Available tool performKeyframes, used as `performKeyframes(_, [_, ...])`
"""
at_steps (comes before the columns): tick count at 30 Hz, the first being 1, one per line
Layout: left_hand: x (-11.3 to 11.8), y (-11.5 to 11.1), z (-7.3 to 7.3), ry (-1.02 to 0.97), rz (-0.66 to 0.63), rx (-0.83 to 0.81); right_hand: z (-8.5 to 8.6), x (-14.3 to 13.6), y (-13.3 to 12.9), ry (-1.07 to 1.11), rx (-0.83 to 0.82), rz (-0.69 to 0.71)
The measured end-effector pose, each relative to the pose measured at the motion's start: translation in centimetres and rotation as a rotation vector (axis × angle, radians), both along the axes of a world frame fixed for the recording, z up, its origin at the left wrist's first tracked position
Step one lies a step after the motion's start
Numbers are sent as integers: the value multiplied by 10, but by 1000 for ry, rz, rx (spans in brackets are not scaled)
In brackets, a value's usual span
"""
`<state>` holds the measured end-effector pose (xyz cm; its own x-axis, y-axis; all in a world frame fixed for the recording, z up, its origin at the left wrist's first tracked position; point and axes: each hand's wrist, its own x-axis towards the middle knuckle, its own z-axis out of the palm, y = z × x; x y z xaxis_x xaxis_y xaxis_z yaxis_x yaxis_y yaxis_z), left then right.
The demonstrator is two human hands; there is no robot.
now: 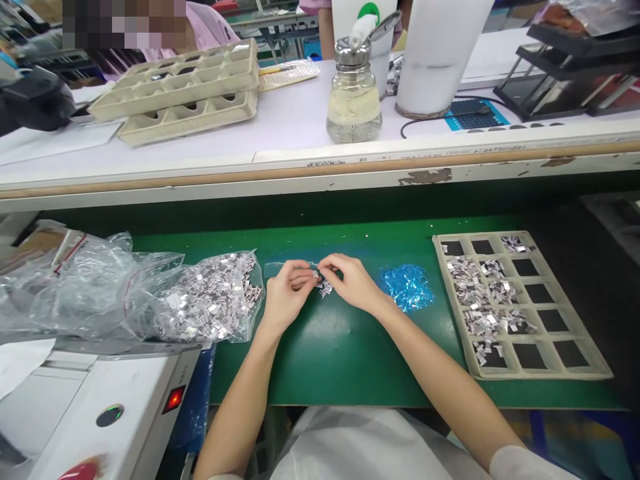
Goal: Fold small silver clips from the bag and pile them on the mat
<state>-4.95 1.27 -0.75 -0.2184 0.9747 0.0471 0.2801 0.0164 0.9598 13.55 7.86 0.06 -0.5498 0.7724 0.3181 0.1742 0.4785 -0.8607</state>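
My left hand (291, 290) is closed in a pinch around a small silvery-white piece (316, 274) over the green work surface. Facing it, my right hand (347, 277) is also pinched, its fingertips at the same spot; what they grip is too small to make out. Just below the fingertips lies a little heap of similar pieces (325, 288). Left of my hands, a clear plastic bag (210, 297) is full of such pieces. On the right sits a pile of shiny blue film bits (407, 287).
A beige compartment tray (550, 280) at right holds more pieces in several cells. A white machine (115, 407) with a lit red switch stands at lower left. On the raised shelf are stacked trays (185, 87), a glass bottle (353, 100) and a white cylinder (435, 60). People sit opposite.
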Motion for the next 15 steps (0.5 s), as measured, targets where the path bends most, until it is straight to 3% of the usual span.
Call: performKeyframes(15, [4, -2, -1, 75, -107, -3, -4, 2, 1, -140, 96, 49])
